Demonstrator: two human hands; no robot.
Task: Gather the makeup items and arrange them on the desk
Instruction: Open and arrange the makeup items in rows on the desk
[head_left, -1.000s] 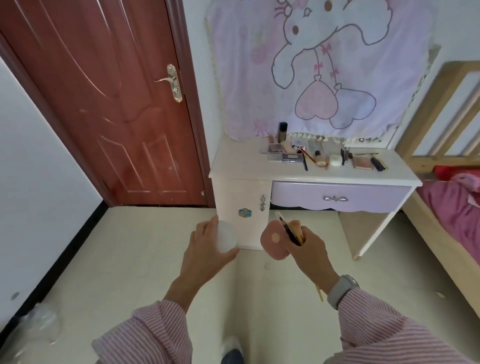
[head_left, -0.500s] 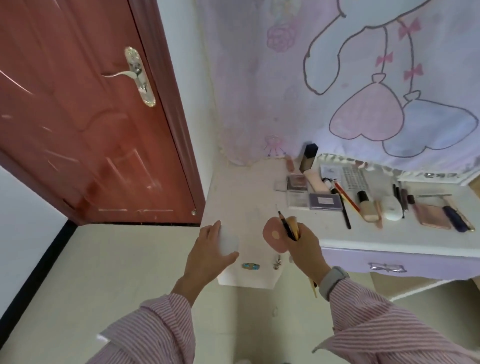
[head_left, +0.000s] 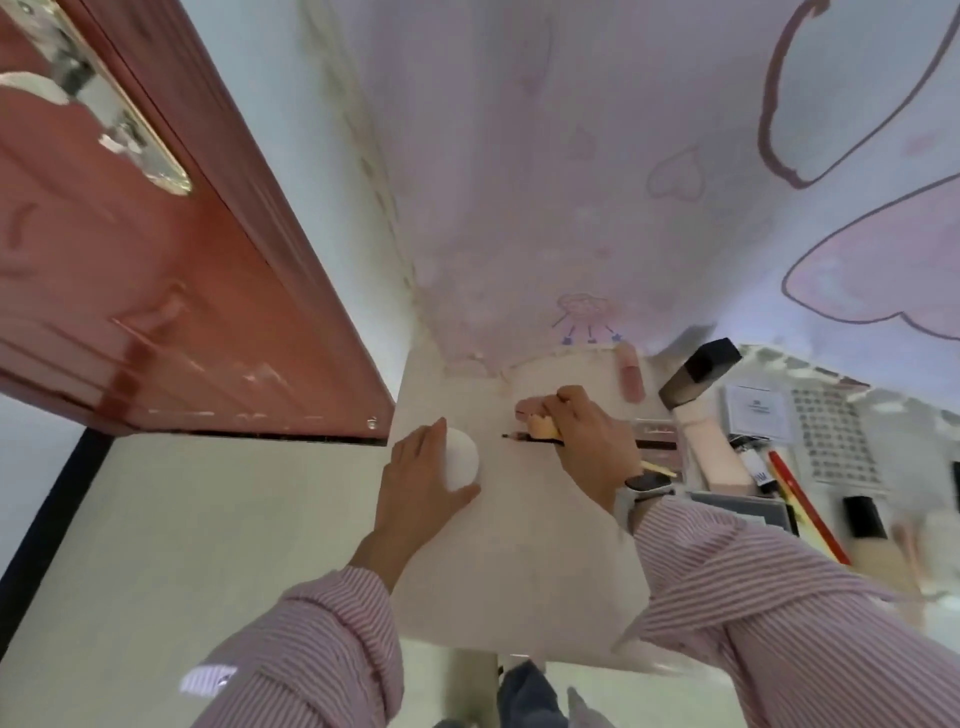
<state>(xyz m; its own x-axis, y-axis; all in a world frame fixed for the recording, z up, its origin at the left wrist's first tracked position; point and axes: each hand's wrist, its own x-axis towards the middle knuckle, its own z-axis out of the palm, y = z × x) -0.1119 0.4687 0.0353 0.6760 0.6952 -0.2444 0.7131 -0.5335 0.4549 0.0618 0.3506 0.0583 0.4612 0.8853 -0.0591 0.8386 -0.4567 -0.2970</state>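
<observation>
Delivery step, by my read: both hands are over the bare left end of the tabletop, loaded.

Left hand: grip wrapped round a white round puff, fingers curled on it, low over the surface; contact not clear.

Right hand: grip pinching a dark pencil, tip toward 9 o'clock, plus a pink puff and something peach-coloured, blurred.

Earlier-placed makeup lies from 2 to 4 o'clock of the hands: black-capped bottle, pink tube, red pencil.

Next, I judge: set each piece down flat, apart, then release.

Containers: none open that I can make out.
</observation>
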